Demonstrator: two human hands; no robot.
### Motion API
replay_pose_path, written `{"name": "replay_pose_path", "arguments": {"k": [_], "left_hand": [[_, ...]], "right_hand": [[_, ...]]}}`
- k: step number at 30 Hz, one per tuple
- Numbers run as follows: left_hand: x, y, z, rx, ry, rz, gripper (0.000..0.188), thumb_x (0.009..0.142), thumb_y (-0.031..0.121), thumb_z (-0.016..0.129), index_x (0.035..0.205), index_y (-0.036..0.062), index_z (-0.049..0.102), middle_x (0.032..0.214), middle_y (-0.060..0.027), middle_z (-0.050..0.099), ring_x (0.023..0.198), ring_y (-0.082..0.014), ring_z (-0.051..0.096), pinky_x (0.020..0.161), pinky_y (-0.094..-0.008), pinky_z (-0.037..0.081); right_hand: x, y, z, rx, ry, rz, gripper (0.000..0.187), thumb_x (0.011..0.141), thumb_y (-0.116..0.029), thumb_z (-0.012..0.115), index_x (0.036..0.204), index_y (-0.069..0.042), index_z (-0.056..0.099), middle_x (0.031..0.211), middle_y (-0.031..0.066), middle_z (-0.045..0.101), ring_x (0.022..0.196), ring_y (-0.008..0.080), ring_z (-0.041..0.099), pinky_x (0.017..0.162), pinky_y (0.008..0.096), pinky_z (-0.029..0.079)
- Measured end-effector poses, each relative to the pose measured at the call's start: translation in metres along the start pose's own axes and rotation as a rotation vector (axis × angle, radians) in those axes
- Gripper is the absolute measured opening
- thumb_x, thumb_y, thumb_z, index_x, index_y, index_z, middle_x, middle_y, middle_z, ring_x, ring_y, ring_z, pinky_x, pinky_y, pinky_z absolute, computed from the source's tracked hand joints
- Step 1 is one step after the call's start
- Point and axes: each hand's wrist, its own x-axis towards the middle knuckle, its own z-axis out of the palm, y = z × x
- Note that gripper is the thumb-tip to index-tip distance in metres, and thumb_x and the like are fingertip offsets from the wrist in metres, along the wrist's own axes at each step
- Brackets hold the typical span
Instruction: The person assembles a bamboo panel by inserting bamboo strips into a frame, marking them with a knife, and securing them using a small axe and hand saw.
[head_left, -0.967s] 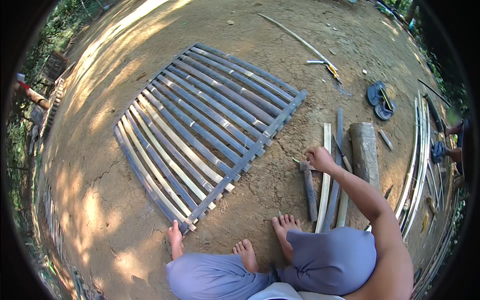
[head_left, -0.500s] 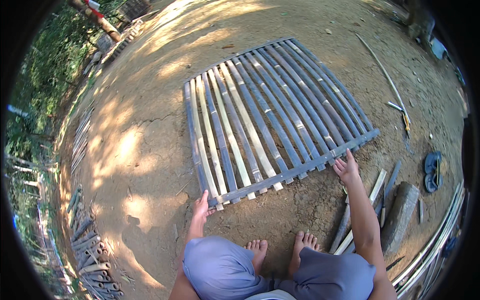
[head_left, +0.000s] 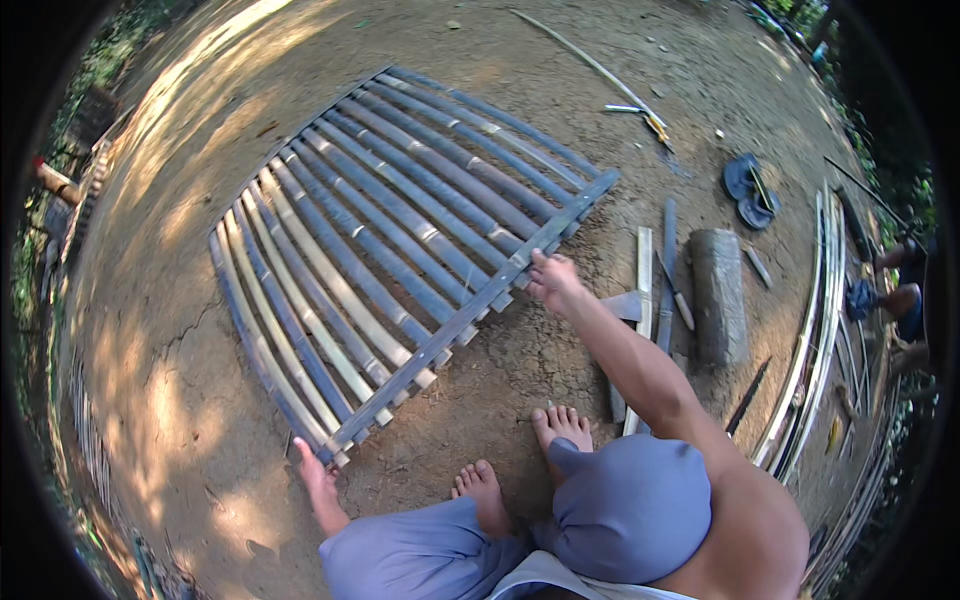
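Observation:
A slatted bamboo panel (head_left: 430,236) lies on the dirt in front of me, its dark and pale slats joined by crosspieces at the near and far ends. My left hand (head_left: 318,488) is at its near left corner, the thumb up along the outer slat and the fingers partly hidden by the edge. Toward the other end of the near crosspiece (head_left: 450,333), my right hand (head_left: 555,280) grips the rail, with fingertips on top. Short slat ends stick out past that rail. My bare feet are close to this edge, between my bent knees.
Right of me lie a log (head_left: 718,295), a knife with a pale handle (head_left: 683,308), a pale bamboo strip (head_left: 644,285) and a dark strip (head_left: 667,260). Flip-flops (head_left: 750,190) are beyond them. Long split bamboo lengths (head_left: 815,330) line the right side, near another person (head_left: 905,300).
My view has swung to the right, so the panel appears farther left and tilted. Both hands stay at about the same spots on its near edge.

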Motion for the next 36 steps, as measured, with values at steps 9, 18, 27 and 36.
{"name": "replay_pose_path", "arguments": {"k": [9,18,27,36], "left_hand": [[0.098,-0.018,-0.111,0.047,0.141,-0.003,0.083,0.091,0.080,0.056,0.122,0.0040,0.062,0.099,-0.0099,0.070,0.076,-0.0254,0.067,0.060,-0.0396,0.053],[0.065,0.029,-0.074,0.947,0.430,0.680,0.059,0.096,0.053,0.064,0.116,-0.0032,0.067,0.123,-0.0274,0.066,0.114,-0.0435,0.062,0.100,-0.0499,0.047],[-0.159,0.213,0.138,1.349,-0.663,1.196,0.047,0.091,0.027,0.075,0.127,-0.0012,0.064,0.123,-0.0237,0.069,0.116,-0.0411,0.064,0.102,-0.0443,0.050],[-0.448,0.106,0.379,0.783,-1.769,1.623,0.041,0.095,0.033,0.070,0.122,0.0031,0.071,0.122,-0.0175,0.072,0.115,-0.0357,0.067,0.099,-0.0464,0.052]], "right_hand": [[-0.097,0.086,-0.014,0.007,-0.013,0.086,0.026,0.105,-0.022,0.064,0.123,-0.005,0.054,0.112,0.0060,0.067,0.092,0.0179,0.066,0.083,0.0378,0.058],[-0.116,0.091,-0.024,-0.030,-0.068,0.119,0.039,0.100,-0.020,0.070,0.129,-0.004,0.050,0.121,0.0080,0.062,0.101,0.0177,0.065,0.087,0.0340,0.057],[-0.171,0.056,-0.051,-0.503,-0.429,0.225,0.067,0.096,-0.031,0.070,0.152,-0.002,0.048,0.125,0.0187,0.071,0.103,0.0244,0.074,0.082,0.0408,0.060],[-0.170,0.030,-0.035,-1.240,-0.565,-0.511,0.032,0.088,-0.029,0.071,0.108,-0.004,0.073,0.085,0.0199,0.074,0.084,0.0379,0.073,0.078,0.0488,0.058]]}}
